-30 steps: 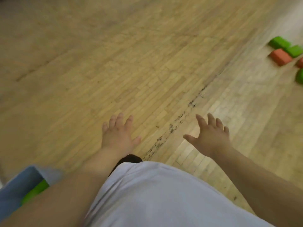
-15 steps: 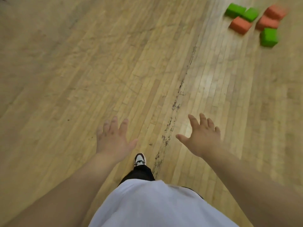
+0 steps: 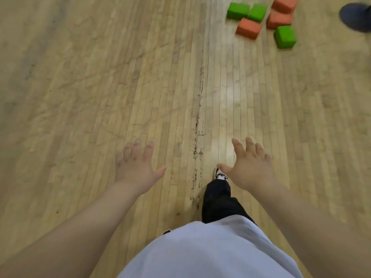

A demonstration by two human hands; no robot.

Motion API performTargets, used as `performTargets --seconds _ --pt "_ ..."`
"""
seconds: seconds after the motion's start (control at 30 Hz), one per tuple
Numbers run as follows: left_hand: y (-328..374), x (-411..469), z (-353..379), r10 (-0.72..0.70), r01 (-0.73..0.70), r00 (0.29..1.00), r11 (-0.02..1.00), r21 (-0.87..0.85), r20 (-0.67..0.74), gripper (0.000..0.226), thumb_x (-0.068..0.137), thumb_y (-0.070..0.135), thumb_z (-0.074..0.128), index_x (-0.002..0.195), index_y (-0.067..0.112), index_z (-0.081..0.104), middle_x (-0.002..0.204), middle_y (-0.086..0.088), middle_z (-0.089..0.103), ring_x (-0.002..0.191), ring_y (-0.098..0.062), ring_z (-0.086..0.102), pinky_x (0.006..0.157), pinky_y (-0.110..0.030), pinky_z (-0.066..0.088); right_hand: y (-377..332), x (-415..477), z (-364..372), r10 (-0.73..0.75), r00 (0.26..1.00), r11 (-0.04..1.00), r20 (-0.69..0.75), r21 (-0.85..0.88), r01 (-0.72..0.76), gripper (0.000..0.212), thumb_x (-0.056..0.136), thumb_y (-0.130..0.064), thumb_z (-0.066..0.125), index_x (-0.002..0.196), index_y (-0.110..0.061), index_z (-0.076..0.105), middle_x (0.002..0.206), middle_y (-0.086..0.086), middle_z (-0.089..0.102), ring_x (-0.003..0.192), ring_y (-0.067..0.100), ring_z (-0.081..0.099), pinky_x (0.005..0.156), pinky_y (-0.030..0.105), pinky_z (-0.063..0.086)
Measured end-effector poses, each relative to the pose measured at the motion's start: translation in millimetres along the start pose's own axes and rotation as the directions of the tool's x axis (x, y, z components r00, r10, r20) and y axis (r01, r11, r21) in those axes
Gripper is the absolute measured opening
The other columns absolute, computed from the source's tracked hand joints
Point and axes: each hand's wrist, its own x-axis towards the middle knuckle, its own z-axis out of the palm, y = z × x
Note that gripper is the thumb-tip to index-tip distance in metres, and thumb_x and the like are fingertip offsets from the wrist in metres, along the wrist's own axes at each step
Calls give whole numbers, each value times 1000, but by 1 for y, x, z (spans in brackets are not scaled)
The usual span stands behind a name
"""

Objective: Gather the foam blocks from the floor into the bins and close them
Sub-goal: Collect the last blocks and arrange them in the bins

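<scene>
I saw the left hand [image 3: 136,167] and the right hand [image 3: 251,169] stretched forward over the wooden floor [image 3: 100,87], both with fingers spread and holding nothing. The foam blocks [image 3: 249,28], three green and three orange, lay in a loose group on the floor at the far right, well apart from both hands and nearer to the right one. No bin was in view.
</scene>
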Motion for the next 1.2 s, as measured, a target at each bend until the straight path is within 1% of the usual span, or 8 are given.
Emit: performTargets --seconds 0.17,0.3,0.43,0.6,0.8,0.9,1.07,1.2 --pt "69 91 -56 8 -8 1000 1000 -16 4 93 90 81 35 161 32 0 169 -14 4 155 -37 5 124 -57 9 42 107 -64 -3 1000 1000 22 0 3 99 85 -83 43 162 -36 1 171 8 -3 157 38 2 124 60 13" --pt "119 162 -104 22 -23 999 999 -44 -28 91 91 80 34 161 32 0 170 -13 4 156 -37 4 124 -57 10 67 183 -125 -39 999 999 -11 -29 39 99 85 -83 42 162 -36 1 172 8 -2 157 38 3 124 60 14" --pt "141 232 -143 45 -47 998 998 -39 -49 89 92 79 35 160 33 1 169 -12 4 156 -36 4 124 -56 8 72 251 -169 -24 998 1000 -50 -19 23 99 85 -84 43 162 -36 2 171 9 2 156 39 7 124 60 15" --pt "144 348 -177 82 -84 995 996 -37 -54 89 91 80 37 160 35 2 169 -11 6 156 -36 4 125 -57 8 61 345 -200 37 999 999 -30 -15 -38 100 84 -85 40 161 -36 -1 171 10 0 156 39 7 123 61 17" --pt "133 496 -243 180 -181 983 983 -26 -47 89 91 79 39 160 34 5 169 -11 7 155 -36 7 125 -57 10 21 460 -256 132 991 990 -28 44 -130 101 84 -85 40 162 -35 -1 171 10 0 156 39 7 123 59 18" --pt "132 561 -284 285 -285 957 959 -3 -52 88 91 79 39 159 35 4 169 -10 6 156 -35 6 125 -56 9 1 507 -292 153 986 985 -71 92 -146 99 85 -84 40 161 -36 0 171 10 3 156 37 8 123 58 19" --pt "150 664 -336 452 -451 890 892 34 -63 88 91 78 42 161 36 8 169 -9 8 156 -33 8 125 -54 15 1 578 -338 125 989 985 -77 128 -115 99 84 -85 42 161 -39 -1 171 9 1 157 37 6 124 58 17" --pt "186 737 -361 520 -515 853 853 86 -47 90 88 79 43 160 37 10 169 -9 9 156 -32 9 125 -54 15 27 646 -367 62 996 993 -65 100 -55 100 82 -85 45 161 -42 1 172 8 -2 157 36 4 125 57 16"
